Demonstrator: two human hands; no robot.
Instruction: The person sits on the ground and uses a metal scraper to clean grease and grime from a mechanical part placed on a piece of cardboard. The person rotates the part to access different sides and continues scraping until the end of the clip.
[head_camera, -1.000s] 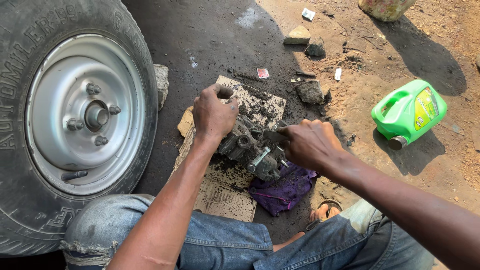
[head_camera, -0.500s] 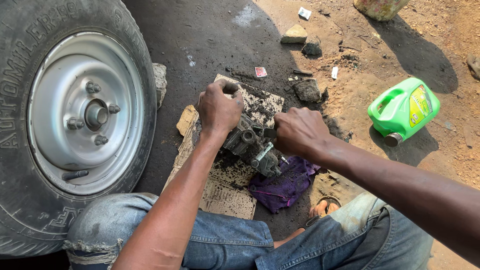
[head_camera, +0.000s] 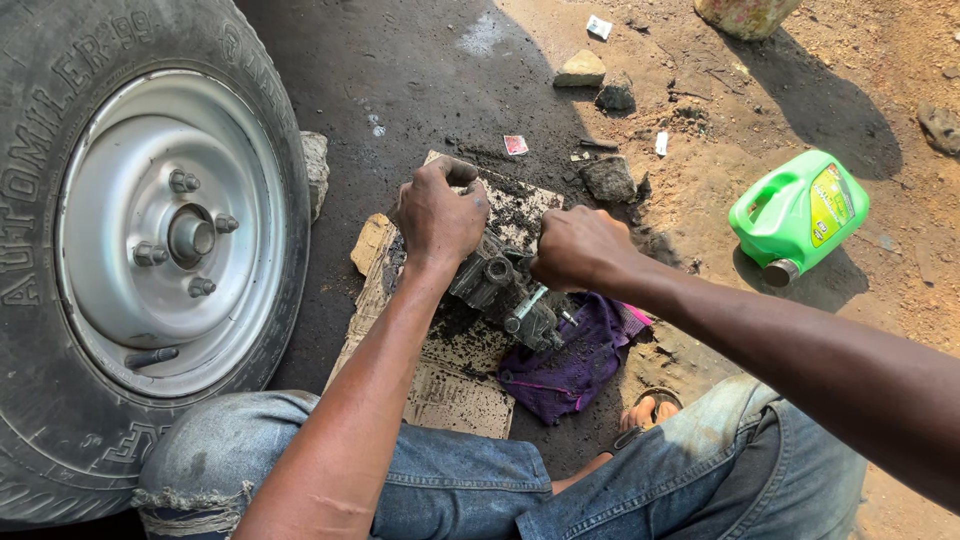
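Observation:
A greasy dark metal engine part (head_camera: 505, 290) rests on a dirty piece of cardboard (head_camera: 455, 385) on the ground in front of my knees. My left hand (head_camera: 438, 212) grips the part's far left end from above. My right hand (head_camera: 577, 247) is closed in a fist over the part's right side; whatever it holds is hidden under the fingers. A purple rag (head_camera: 570, 360) lies bunched just below and right of the part, partly under it.
A large truck wheel (head_camera: 140, 250) with a grey steel rim stands at the left. A green plastic jug (head_camera: 798, 212) lies on its side at the right. Stones (head_camera: 582, 70) and litter dot the oily soil beyond. My sandalled foot (head_camera: 645, 412) shows between my jeans-clad legs.
My right hand has slid left and up onto the part and closed into a tighter fist. My left hand stays gripping the far end.

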